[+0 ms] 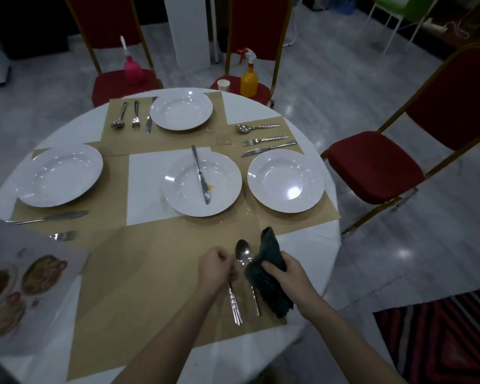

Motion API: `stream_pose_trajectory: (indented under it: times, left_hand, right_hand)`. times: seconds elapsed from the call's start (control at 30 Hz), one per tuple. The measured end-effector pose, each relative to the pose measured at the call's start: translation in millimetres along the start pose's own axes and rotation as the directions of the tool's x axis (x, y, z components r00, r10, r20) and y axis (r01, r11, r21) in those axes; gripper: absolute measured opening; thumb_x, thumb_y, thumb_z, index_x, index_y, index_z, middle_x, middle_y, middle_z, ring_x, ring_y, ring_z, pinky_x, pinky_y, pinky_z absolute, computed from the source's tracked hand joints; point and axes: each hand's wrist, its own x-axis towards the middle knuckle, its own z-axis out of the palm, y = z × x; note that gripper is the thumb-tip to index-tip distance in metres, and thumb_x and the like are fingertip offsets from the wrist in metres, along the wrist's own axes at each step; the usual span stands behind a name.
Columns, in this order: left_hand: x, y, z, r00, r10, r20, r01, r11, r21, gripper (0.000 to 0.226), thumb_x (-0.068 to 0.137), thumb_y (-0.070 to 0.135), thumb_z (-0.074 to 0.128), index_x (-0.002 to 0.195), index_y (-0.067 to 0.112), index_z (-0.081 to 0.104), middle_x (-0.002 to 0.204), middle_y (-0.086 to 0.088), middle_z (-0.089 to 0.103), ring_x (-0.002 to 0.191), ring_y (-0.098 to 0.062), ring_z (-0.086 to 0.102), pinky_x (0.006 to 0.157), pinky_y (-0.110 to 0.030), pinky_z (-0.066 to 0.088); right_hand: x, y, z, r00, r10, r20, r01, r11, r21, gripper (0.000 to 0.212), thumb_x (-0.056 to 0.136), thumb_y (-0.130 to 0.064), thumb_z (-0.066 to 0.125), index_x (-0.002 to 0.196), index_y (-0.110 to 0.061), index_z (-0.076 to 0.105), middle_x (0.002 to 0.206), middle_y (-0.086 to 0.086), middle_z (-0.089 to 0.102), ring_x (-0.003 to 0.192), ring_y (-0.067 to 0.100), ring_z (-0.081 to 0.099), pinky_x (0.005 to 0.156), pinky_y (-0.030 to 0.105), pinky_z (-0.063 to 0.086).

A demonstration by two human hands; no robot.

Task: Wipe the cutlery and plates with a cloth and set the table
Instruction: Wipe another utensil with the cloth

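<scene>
My left hand [218, 268] is closed on a patterned metal utensil [234, 306] whose handle points toward me; its head is hidden under my fingers. Right beside it a spoon [244, 253] lies bowl-up on the near brown placemat [139, 286]. My right hand [287, 275] grips a dark green cloth [266, 275] that touches the spoon's neck. A white plate [178, 189] in the middle of the table carries a dirty knife [200, 174]. Three more white plates stand at the left [60, 174], far side [181, 109] and right [285, 180], each with cutlery next to it.
The round table has a white cloth [311, 239]. A menu card with food pictures [17, 284] covers the near left. Red chairs stand around; one holds a pink bottle [133, 69], another a yellow spray bottle [249, 79] and a paper cup [223, 85]. A striped rug [444, 336] lies at right.
</scene>
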Motion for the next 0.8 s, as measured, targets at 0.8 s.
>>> stream_pose_trajectory:
  times: [0.8]
  left_hand:
    - [222, 79, -127, 0.826, 0.528, 0.197, -0.473, 0.461, 0.750, 0.030, 0.088, -0.005, 0.044, 0.114, 0.005, 0.054, 0.115, -0.011, 0.053, 0.100, -0.030, 0.054, 0.077, -0.043, 0.049]
  right_hand:
    - [113, -83, 104, 0.999, 0.045, 0.029, -0.049, 0.981, 0.189, 0.016, 0.095, -0.020, 0.061, 0.106, -0.011, 0.068, 0.090, 0.008, 0.075, 0.081, 0.019, 0.073, 0.063, 0.026, 0.054]
